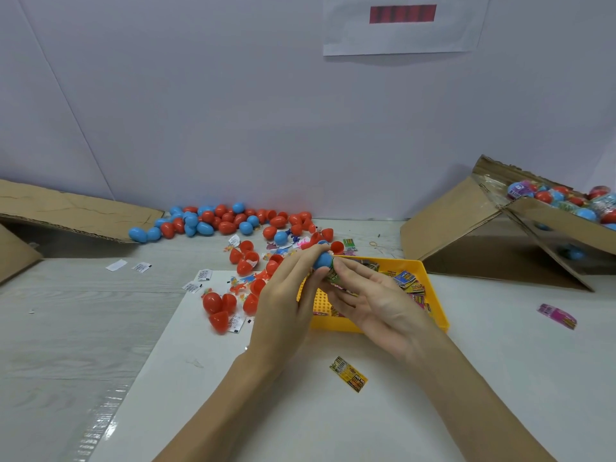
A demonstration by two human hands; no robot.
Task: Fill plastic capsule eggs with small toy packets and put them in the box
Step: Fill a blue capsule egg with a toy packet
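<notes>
left hand (283,295) grips blue egg (323,260) | right hand (376,301) pinches packet (333,276)

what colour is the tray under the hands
Yellow: the tray shows clearly in the head view.

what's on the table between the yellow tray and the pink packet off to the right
Nothing: in the head view the white table between the yellow tray and the pink packet is bare.

Two bare forearms and hands (290,295) (no sleeves, rings, watch)
</notes>
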